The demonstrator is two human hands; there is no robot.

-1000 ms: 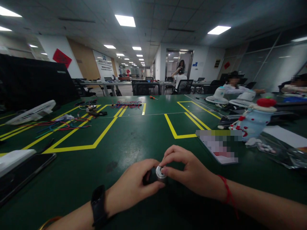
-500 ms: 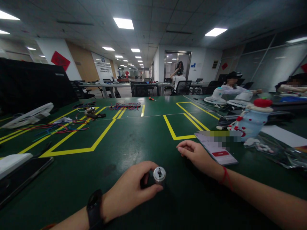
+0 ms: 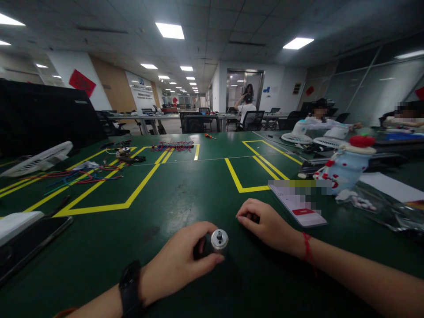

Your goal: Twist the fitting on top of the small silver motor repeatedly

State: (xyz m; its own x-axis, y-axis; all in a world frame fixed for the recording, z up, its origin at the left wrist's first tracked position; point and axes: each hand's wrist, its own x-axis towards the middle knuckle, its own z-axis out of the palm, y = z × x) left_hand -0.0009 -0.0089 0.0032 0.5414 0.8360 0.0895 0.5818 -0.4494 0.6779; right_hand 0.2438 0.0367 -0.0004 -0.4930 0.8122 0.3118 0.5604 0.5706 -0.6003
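My left hand point(image 3: 180, 260), with a dark watch point(image 3: 130, 282) on its wrist, is closed around a small cylindrical metal motor point(image 3: 219, 239). The motor stands upright, and a short shaft shows in the middle of its round silver top. Thumb and forefinger grip it from the left; its lower part is in shadow. To the right, my right hand point(image 3: 265, 223) rests loosely curled on the green table point(image 3: 185, 190), with no object seen in it. A red string point(image 3: 308, 247) circles that wrist. The hand is apart from the motor, just left of a phone point(image 3: 296, 205) with a lit screen.
Yellow tape point(image 3: 99, 209) marks boxes on the table. Loose wires point(image 3: 89, 174) lie at left and a wire bundle point(image 3: 172, 146) farther back. A screwdriver point(image 3: 210, 136) is at the far edge. A blue cup point(image 3: 351, 170) and clear plastic bags stand right. People sit beyond.
My right hand has shifted left and slightly down, toward the motor and away from the phone, its fingers a little more curled. My left hand still grips the motor.
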